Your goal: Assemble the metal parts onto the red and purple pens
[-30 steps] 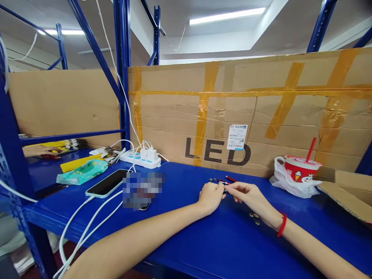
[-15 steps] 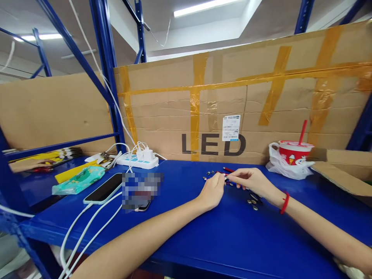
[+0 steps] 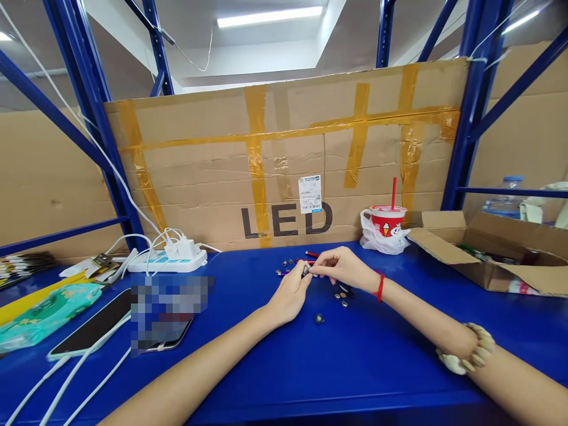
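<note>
My left hand (image 3: 288, 296) is closed, with a small shiny metal piece (image 3: 306, 270) between thumb and fingers. Its exact kind is too small to tell. My right hand (image 3: 344, 267) pinches at that same piece from the right, its fingertips touching or almost touching it. Around the hands lie several small round metal pieces (image 3: 344, 303) and slim red sticks (image 3: 312, 254), some partly hidden by the fingers. Closer to me, a small dark piece (image 3: 319, 319) lies alone on the blue tabletop (image 3: 284, 367).
At left are a phone (image 3: 95, 322), a blurred-out item, white cables, a power strip (image 3: 195, 260) and a teal packet (image 3: 48, 313). A red cup (image 3: 388, 222) in a plastic bag and an open cardboard box (image 3: 483, 272) stand at right. Taped cardboard (image 3: 199, 171) closes the back.
The view has swung to the right, bringing the box more fully in. A small dark piece now lies on the table below the hands. Both hands stay together at the small metal piece.
</note>
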Demonstrator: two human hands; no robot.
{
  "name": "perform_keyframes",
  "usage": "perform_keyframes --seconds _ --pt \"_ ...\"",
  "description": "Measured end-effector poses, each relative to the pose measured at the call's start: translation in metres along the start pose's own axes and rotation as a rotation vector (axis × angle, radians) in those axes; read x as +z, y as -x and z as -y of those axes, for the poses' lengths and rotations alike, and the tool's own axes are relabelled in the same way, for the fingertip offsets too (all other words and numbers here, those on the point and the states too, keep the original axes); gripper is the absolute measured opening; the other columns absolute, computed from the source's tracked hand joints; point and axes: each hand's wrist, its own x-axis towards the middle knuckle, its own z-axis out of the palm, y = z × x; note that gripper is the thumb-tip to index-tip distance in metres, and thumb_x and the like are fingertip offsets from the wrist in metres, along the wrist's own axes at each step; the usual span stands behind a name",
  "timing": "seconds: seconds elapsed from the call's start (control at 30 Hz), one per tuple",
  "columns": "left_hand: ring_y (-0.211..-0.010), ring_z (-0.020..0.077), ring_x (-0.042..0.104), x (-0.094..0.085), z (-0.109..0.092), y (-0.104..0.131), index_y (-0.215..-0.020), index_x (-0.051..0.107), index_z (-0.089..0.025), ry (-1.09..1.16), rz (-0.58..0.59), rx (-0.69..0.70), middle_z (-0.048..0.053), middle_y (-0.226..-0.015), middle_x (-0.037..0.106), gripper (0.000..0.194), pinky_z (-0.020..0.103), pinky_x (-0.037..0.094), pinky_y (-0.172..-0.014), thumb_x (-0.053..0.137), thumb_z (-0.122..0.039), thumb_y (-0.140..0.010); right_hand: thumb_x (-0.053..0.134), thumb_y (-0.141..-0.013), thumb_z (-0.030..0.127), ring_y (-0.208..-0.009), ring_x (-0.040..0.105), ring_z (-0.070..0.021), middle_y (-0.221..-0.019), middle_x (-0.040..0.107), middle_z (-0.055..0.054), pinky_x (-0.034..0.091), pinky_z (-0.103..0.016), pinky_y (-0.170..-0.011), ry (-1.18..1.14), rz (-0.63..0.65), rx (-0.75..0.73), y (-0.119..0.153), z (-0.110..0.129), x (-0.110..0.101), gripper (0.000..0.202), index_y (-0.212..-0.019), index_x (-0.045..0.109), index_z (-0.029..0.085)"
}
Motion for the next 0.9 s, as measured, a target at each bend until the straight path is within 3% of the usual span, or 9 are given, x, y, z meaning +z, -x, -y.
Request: perform_keyframes --seconds 0.33,0.4,0.53,0.67,0.77,0.9 --pt "-0.070 0.0127 0.043 0.004 0.009 -0.005 -0.074 0.036 -0.021 -0.044 -0.112 -0.209 -0.003 -0.074 0.048 0.020 0.022 0.031 -0.063 0.028 -0.037 -0.083 0.052 -0.069 0.051 -0.037 0.047 -0.0045 -0.057 0.061 0.003 0.035 -0.018 -0.043 0.237 -0.128 -0.002 0.000 -0.005 -0.004 0.034 -0.070 0.065 0.019" --pt "-0.068 0.0121 0.041 0.004 0.011 -0.006 -0.070 0.034 -0.020 -0.028 -0.155 -0.238 -0.004 -0.070 0.047 0.021 0.022 0.030 -0.063 0.030 -0.037 -0.082 0.054 -0.066 0.052 -0.037 0.047 -0.0044 -0.057 0.060 0.001 0.035 -0.017 -0.040 0.174 0.001 0.022 0.002 -0.001 -0.007 0.037 -0.070 0.065 0.017" --pt "-0.063 0.0103 0.039 0.002 0.013 -0.009 -0.064 0.032 -0.019 0.041 -0.259 -0.269 -0.005 -0.063 0.043 0.022 0.021 0.029 -0.060 0.033 -0.032 -0.080 0.064 -0.055 0.052 -0.038 0.048 -0.0038 -0.064 0.060 0.000 0.035 -0.015 -0.036 0.047 0.416 0.105 0.008 0.014 -0.006 0.045 -0.079 0.064 0.014" --pt "-0.059 0.0093 0.036 0.000 0.013 -0.009 -0.060 0.032 -0.018 0.097 -0.302 -0.294 -0.006 -0.058 0.038 0.022 0.021 0.027 -0.056 0.034 -0.030 -0.079 0.070 -0.048 0.047 -0.044 0.053 -0.0034 -0.083 0.061 -0.001 0.035 -0.012 -0.035 0.008 0.667 0.170 0.018 0.030 -0.001 0.053 -0.091 0.062 0.017" --pt "-0.057 0.0089 0.035 0.000 0.013 -0.009 -0.060 0.033 -0.018 0.113 -0.306 -0.299 -0.006 -0.057 0.037 0.023 0.021 0.027 -0.055 0.034 -0.029 -0.079 0.071 -0.047 0.045 -0.048 0.056 -0.0047 -0.084 0.060 -0.001 0.037 -0.011 -0.036 -0.010 0.747 0.188 0.021 0.032 0.003 0.053 -0.090 0.063 0.016" --pt "-0.058 0.0089 0.035 0.002 0.015 -0.010 -0.060 0.033 -0.018 0.121 -0.307 -0.293 -0.006 -0.058 0.038 0.021 0.020 0.027 -0.055 0.035 -0.028 -0.078 0.064 -0.058 0.046 -0.048 0.055 -0.0047 -0.078 0.060 -0.002 0.040 -0.013 -0.040 -0.013 0.670 0.113 0.017 0.021 0.008 0.040 -0.081 0.063 0.014"
